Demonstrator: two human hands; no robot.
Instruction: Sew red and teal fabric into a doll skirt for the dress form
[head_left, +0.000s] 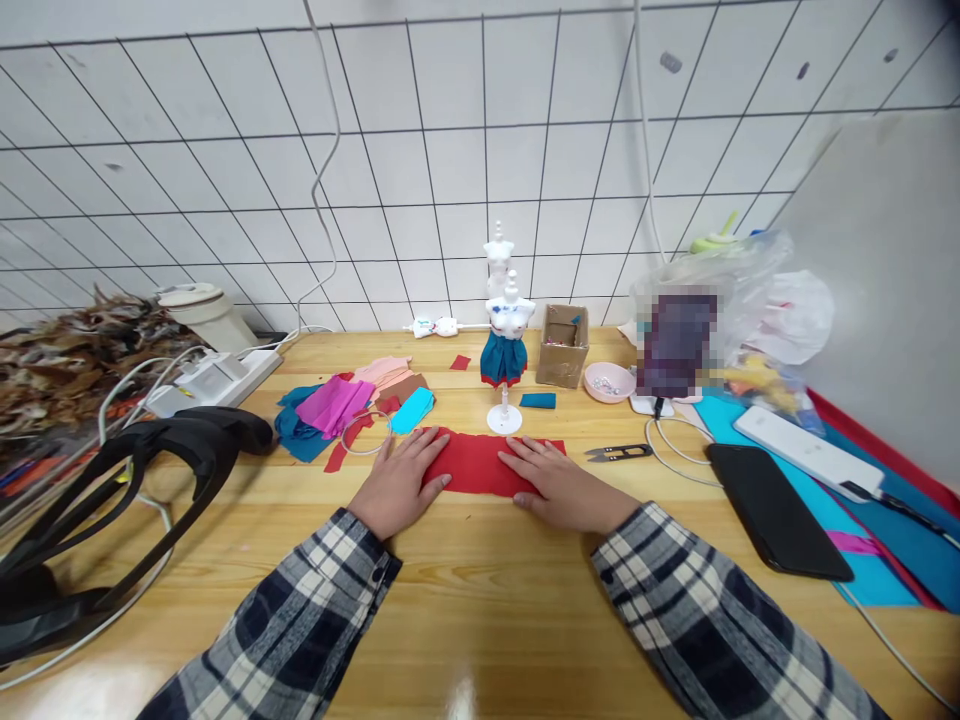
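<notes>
Gripping nothing, the left hand (399,482) and right hand (561,485) lie fingers-spread on red cloth (472,466).
The cloth sits just before the dressed mannequin (504,352); a forward push could topple it.

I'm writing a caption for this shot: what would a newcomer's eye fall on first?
Probably the bright red cloth lying on the wooden table, with the left hand and right hand flat on its two ends. Just behind it stands a white mannequin in a blue skirt with red trim, and a heap of colourful scraps lies to the left.
</notes>
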